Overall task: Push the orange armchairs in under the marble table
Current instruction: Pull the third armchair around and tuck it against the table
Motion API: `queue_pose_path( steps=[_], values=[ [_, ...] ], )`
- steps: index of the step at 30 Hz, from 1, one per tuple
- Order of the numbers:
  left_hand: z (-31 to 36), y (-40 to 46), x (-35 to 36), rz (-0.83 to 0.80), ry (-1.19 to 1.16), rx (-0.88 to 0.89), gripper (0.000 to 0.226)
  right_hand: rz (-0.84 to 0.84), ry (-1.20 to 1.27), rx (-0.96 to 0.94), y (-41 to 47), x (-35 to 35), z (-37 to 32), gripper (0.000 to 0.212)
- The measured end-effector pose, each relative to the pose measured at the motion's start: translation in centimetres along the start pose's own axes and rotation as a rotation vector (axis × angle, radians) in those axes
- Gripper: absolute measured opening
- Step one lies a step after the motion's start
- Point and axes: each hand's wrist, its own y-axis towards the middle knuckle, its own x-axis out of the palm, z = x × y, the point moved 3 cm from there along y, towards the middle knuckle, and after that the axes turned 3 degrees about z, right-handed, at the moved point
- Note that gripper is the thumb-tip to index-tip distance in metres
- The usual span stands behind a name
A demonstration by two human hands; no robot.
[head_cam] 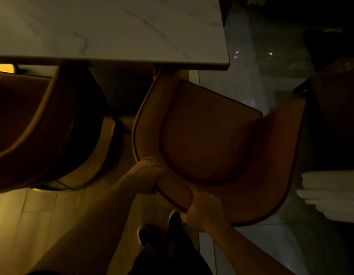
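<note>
While left hand (150,173) grips armchair (211,135) backrest, right hand (202,211) grips too.

— Where does the picture look from?
— From the person's head, a single wide-angle view tipped steeply down, almost straight over the forearms and the dark shoes (144,236) on the pale floor.
— Which way does it face?
— Forward, toward the white, grey-veined marble tabletop (112,26), which fills the upper left; its near edge runs across the upper part of the picture.
— How near is it?
— Close: the curved orange upholstered armchair (211,135) fills the middle, with the left hand (150,173) and right hand (202,211) on its backrest just below.
— Any second view sharing the scene?
— No, only this one. Straight edges bow toward the borders, and the dim light hides the right side.
</note>
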Motion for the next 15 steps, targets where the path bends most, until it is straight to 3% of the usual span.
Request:
queue_pose_path(
  steps=[15],
  values=[
    [2.1,-1.6,-0.7,0.036,-0.037,-0.114,0.057,0.090,0.010,-0.067,-1.1,0.0,-0.5,0.083]
  ],
)
